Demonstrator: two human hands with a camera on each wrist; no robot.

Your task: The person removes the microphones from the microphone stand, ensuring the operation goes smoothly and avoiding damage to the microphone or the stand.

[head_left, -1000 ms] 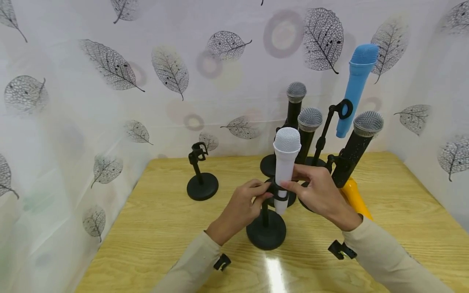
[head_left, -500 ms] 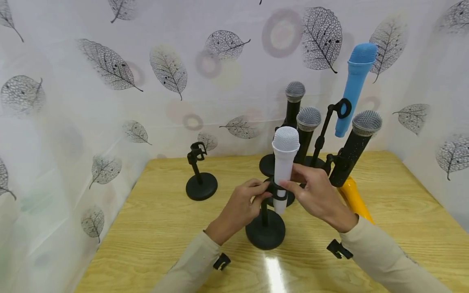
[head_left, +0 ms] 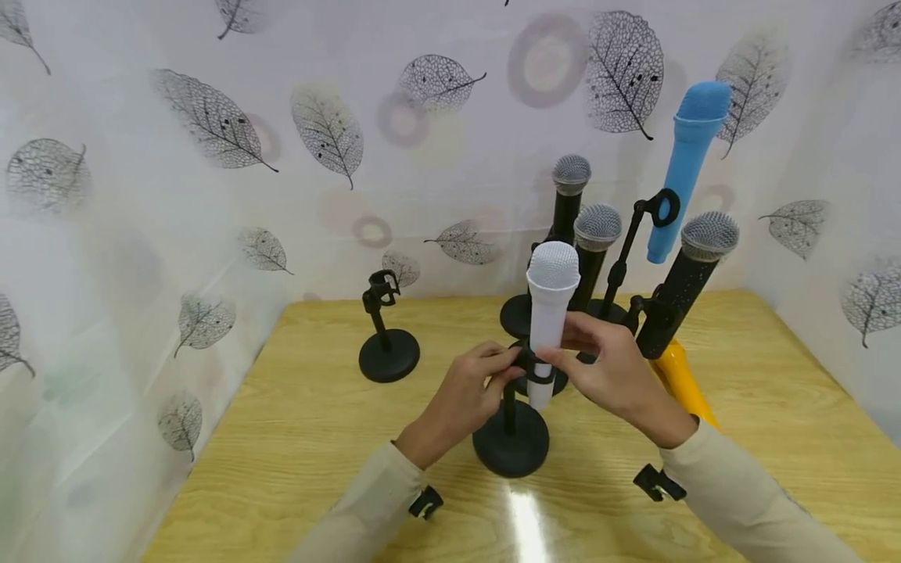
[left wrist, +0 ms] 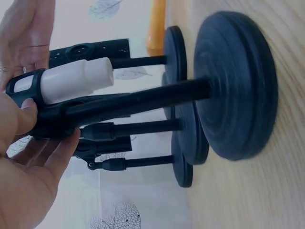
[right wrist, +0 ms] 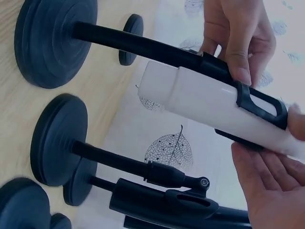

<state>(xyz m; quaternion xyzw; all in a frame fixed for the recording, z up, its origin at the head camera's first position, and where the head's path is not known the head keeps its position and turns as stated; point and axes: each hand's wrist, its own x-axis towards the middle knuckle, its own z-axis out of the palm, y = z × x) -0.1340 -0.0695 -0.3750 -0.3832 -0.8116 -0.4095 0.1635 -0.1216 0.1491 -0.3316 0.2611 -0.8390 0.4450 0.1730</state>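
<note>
A white microphone [head_left: 551, 301] stands nearly upright in the clip [right wrist: 259, 107] of a black desk stand [head_left: 511, 439], its grille at the top. My left hand [head_left: 468, 391] pinches the stand's joint just below the clip, thumb on the near side. From the right, my right hand [head_left: 611, 367] grips the microphone's body at the clip, thumb in front and fingers behind. In the left wrist view the tapered white tail [left wrist: 78, 78] sticks out below the clip, beside the stand's pole [left wrist: 138, 101].
Behind the hands, several black microphones [head_left: 597, 234] and a blue microphone [head_left: 688, 168] sit in stands. An orange microphone handle [head_left: 683, 383] lies at the right. One stand with a bare clip [head_left: 381, 289] is at the back left. A leaf-patterned sheet [head_left: 436, 141] hangs behind the table.
Both hands keep the same hold on the white microphone and stand. Only a slight shift of the whole head view shows.
</note>
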